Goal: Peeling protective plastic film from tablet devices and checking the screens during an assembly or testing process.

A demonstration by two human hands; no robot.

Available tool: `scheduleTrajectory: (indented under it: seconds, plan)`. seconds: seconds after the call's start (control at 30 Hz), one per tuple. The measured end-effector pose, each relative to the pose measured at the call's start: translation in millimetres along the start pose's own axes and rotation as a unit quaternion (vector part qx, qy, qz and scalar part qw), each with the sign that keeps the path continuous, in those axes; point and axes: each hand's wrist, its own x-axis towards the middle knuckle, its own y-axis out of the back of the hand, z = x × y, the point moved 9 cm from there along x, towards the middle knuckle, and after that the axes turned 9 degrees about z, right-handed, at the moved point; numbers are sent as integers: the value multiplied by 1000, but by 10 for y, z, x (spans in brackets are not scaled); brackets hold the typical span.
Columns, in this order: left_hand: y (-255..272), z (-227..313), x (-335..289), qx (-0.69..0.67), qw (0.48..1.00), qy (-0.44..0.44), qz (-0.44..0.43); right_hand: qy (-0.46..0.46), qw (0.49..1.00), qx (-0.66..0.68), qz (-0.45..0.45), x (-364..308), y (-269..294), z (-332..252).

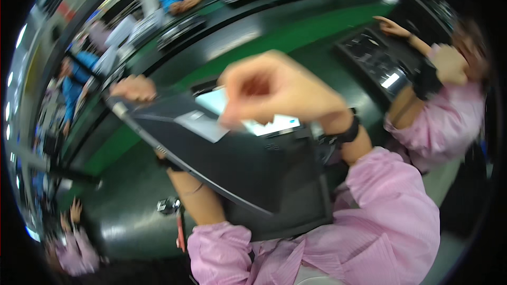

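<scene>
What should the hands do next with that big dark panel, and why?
Probably bring the right hand down onto the light sheet stuck on the dark panel. The left hand holds the panel's far edge and tilts it up, while the right hand hovers pinched and blurred just above that sheet.

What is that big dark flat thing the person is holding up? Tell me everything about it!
It is a wide, thin dark grey panel, like a laptop lid or cover, smooth and hard-looking. It is tilted, raised over a dark tray on the green-striped bench. A pale rectangular sticker sits on its face. The left hand grips its far corner. The right hand, blurred, is curled above its upper edge; whether it touches is unclear.
</scene>
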Motion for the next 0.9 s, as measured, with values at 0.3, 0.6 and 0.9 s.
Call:
scheduleTrajectory:
  seconds: [0.3, 0.6, 0.9]
  plan:
    - [-4, -234, 29, -22, 1000, -12, 17, -64, 979, -192, 23, 318, 494, 883]
    - [-163, -163, 123, -9, 1000, -28, 3, -107, 986, -24, 125, 426, 497, 1123]
    - [144, -427, -6, -22, 994, -63, 86, -86, 985, 91, 119, 522, 676, 1166]
